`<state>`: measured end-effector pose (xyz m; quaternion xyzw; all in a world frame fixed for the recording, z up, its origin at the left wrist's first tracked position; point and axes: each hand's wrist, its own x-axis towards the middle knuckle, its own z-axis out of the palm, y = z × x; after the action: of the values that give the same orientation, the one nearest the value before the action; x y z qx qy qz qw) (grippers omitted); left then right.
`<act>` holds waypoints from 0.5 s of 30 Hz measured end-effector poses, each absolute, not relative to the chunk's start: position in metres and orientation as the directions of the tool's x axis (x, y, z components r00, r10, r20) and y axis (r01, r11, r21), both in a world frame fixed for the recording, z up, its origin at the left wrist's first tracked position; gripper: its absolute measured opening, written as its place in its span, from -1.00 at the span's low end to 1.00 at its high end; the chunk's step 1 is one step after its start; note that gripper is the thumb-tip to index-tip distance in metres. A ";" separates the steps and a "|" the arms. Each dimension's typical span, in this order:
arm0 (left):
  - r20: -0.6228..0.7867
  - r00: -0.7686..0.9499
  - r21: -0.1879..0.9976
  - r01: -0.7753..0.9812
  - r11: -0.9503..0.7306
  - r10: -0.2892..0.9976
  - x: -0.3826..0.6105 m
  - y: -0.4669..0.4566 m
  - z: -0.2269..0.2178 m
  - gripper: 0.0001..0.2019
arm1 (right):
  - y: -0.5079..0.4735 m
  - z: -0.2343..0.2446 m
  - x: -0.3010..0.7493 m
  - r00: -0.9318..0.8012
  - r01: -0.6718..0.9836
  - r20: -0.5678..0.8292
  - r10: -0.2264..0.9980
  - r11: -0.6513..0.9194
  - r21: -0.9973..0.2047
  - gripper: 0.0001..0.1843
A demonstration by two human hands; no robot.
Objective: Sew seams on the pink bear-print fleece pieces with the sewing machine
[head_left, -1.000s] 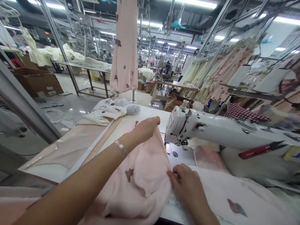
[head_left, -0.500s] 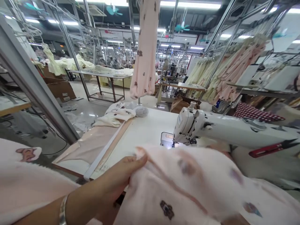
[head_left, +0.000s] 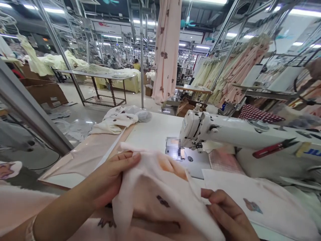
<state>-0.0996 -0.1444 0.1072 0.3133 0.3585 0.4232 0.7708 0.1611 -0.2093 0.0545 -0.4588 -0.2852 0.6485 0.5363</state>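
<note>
A pale pink fleece garment piece [head_left: 160,197] with small brown prints is bunched in front of me at the near edge of the white sewing table [head_left: 152,132]. My left hand [head_left: 110,179] grips its left fold, fingers curled over the cloth. On the fabric's lower right edge, my right hand [head_left: 229,216] pinches it with thumb and fingers. The white sewing machine [head_left: 225,132] stands just beyond to the right, its needle area behind the cloth.
A cream fabric bundle [head_left: 117,120] lies at the table's far left. Another printed pale piece [head_left: 253,201] lies right of my hands. Red snips [head_left: 272,149] rest on the machine arm. A pink garment [head_left: 167,50] hangs overhead; racks of garments [head_left: 230,73] stand right.
The fabric was lifted off the table toward me, then gathered lower. My left hand pulled back from beside the machine head, and my right hand reappeared gripping the cloth's right edge.
</note>
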 end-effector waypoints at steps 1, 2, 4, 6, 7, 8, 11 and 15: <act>-0.276 0.416 0.793 -0.410 0.450 0.866 -0.101 -0.144 0.108 -0.82 | -0.208 0.052 0.160 -0.048 -0.428 -0.301 0.952 -0.292 -0.855 -0.71; -0.261 0.448 0.803 -0.391 0.450 0.855 -0.102 -0.143 0.109 -0.81 | -0.208 0.048 0.157 -0.100 -0.421 -0.314 0.944 -0.326 -0.846 -0.64; -0.226 0.498 0.830 -0.352 0.433 0.838 -0.103 -0.144 0.113 -0.74 | -0.207 0.042 0.151 -0.215 -0.415 -0.341 0.915 -0.402 -0.816 -0.42; -0.219 0.543 0.853 -0.296 0.429 0.810 -0.103 -0.147 0.119 -0.69 | -0.207 0.040 0.144 -0.293 -0.429 -0.380 0.877 -0.476 -0.768 -0.27; -0.224 0.563 0.863 -0.264 0.431 0.795 -0.102 -0.148 0.122 -0.67 | -0.208 0.040 0.140 -0.315 -0.450 -0.403 0.859 -0.509 -0.734 -0.25; -0.230 0.576 0.874 -0.232 0.426 0.785 -0.102 -0.149 0.124 -0.66 | -0.208 0.042 0.137 -0.324 -0.475 -0.420 0.848 -0.529 -0.703 -0.23; -0.253 0.511 0.936 -0.083 0.341 0.821 -0.103 -0.149 0.130 -0.68 | -0.206 0.053 0.133 -0.282 -0.526 -0.420 0.863 -0.505 -0.684 -0.18; -0.205 0.282 0.947 0.299 0.117 0.937 -0.108 -0.141 0.129 -0.75 | -0.202 0.059 0.137 -0.083 -0.494 -0.313 0.946 -0.312 -0.811 -0.18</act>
<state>-0.1077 -0.1408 0.1285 0.5944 0.5201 0.2973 0.5364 0.1370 -0.2022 0.0591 -0.4288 -0.2633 0.6872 0.5240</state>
